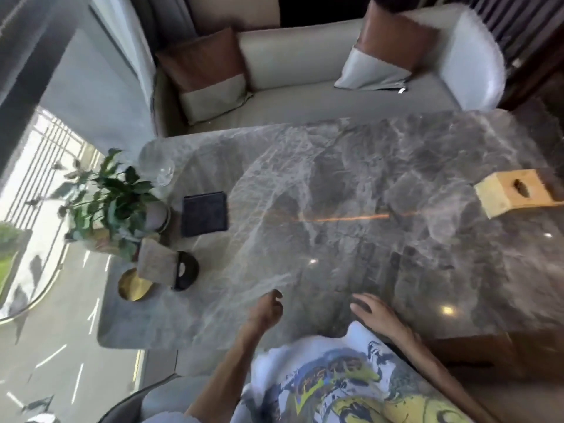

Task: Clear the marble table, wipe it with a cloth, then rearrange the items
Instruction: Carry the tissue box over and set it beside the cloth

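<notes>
both hands empty over marble table [335, 184]: left hand [265, 309] loosely curled, right hand [375, 312] flat open.

White T-shirt [332, 380] printed with swirling yellow, blue and grey graphic; short sleeves, forearms bare. Left hand [266, 308] and right hand [376, 312] bare, no rings or watch visible.

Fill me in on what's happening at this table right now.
A person leans over the marble table with both hands empty: the left hand loosely curled, the right hand resting flat near the front edge. Nothing is cleared yet. The plant, dark wallet, glass and gold dish sit at the left end, a wooden tissue box at the right.
</notes>
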Demonstrator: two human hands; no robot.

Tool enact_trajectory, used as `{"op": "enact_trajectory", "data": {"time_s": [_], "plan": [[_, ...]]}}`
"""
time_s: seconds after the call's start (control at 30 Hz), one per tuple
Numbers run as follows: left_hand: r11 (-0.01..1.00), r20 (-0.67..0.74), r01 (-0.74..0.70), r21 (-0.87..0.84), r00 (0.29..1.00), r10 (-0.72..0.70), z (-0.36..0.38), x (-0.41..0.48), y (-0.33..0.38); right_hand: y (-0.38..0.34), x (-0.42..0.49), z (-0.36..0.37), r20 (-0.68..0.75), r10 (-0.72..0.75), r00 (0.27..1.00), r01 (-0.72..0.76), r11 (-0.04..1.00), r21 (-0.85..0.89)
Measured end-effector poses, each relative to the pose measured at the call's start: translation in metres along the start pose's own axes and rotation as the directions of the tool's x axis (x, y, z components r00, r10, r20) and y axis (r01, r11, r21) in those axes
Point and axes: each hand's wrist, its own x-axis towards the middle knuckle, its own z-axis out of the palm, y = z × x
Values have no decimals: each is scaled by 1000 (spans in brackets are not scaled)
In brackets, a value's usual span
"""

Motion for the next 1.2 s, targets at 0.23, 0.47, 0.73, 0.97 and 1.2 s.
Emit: {"op": "enact_trajectory", "data": {"time_s": [0.23, 0.47, 0.73, 0.97, 1.2], "plan": [[936, -32, -158, 314, 984, 177, 60, -18, 100, 113, -40, -61, -133, 183, 974, -158, 971, 179], [859, 213, -194, 473, 972, 102, 72, 5, 122, 156, -58, -67, -94, 327, 941, -283, 906, 314], [853, 281, -280, 440, 945, 165, 76, 37, 192, 192, -97, -92, -174, 447, 877, -293, 786, 544], [893, 287, -259, 369, 945, 156, 106, 77, 294, 262, -71, -179, -215, 499, 839, -248, 704, 666], [956, 191, -186, 225, 971, 144, 139, 125, 450, 321, 33, -320, -294, 442, 848, -38, 602, 797]]}}
